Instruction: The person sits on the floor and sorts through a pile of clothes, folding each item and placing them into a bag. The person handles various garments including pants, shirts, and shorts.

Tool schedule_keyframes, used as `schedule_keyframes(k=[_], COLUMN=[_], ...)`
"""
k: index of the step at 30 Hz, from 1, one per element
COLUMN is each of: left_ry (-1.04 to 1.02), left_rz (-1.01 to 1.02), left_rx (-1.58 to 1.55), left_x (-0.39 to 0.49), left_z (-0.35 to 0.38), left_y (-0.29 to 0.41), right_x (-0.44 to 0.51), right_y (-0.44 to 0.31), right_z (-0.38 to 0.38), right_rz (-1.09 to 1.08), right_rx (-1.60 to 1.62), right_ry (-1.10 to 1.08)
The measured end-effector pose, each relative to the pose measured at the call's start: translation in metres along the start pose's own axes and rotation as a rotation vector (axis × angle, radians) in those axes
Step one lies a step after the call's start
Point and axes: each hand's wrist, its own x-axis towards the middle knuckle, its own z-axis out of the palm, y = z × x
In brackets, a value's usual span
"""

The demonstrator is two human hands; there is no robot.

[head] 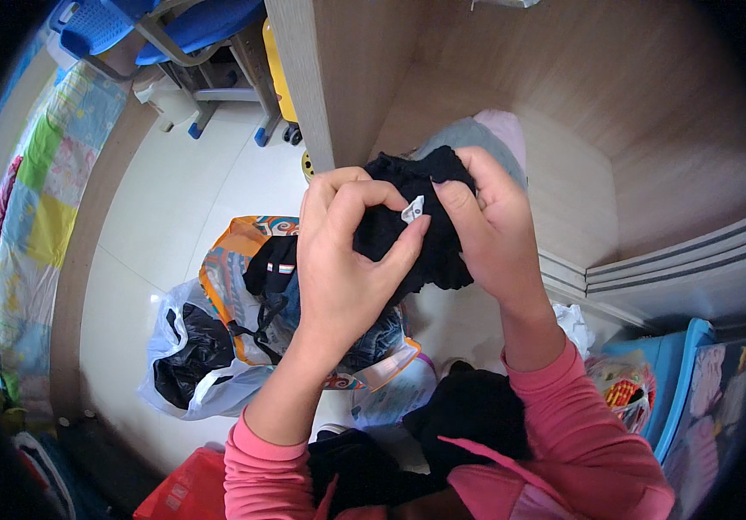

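A black knitted garment [434,240] is held up in front of me at the picture's middle. My left hand [356,250] pinches a small white label [414,210] on it between thumb and forefinger. With thumb and bent fingers, my right hand [493,224] grips the garment's upper right edge. Below and left, partly behind my left hand, a patterned bag with an orange rim [220,250] stands open with dark clothes in it. Against it rests a translucent plastic bag [152,383] holding black shiny fabric [194,354].
A wooden cabinet [672,123] rises ahead, with grey and pink cloth bundles [470,140] inside. Blue chairs [200,29] and a yellow suitcase [276,71] stand upper left. A bed with a patchwork cover [51,227] is left, a red bag [184,487] lower left, a blue bin [678,377] right.
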Motion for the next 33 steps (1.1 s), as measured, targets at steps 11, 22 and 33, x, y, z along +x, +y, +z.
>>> schedule_keyframes(k=[11,22,33], left_ry=[-0.161,-0.364,-0.241], left_rz=[-0.432,-0.328,-0.463], left_rx=[-0.524,-0.21,-0.533], left_x=[0.0,-0.012,0.053], left_z=[-0.011,0.006,-0.052], left_y=[-0.014,0.002,0.014], right_x=[0.002,0.006,0.017], right_y=[0.003,-0.018,0.03], right_z=[-0.003,-0.01,-0.036], right_rz=[-0.026,0.204,0.129], right_rx=[-0.015,0.373,-0.08], right_ry=[0.036,-0.23,-0.492])
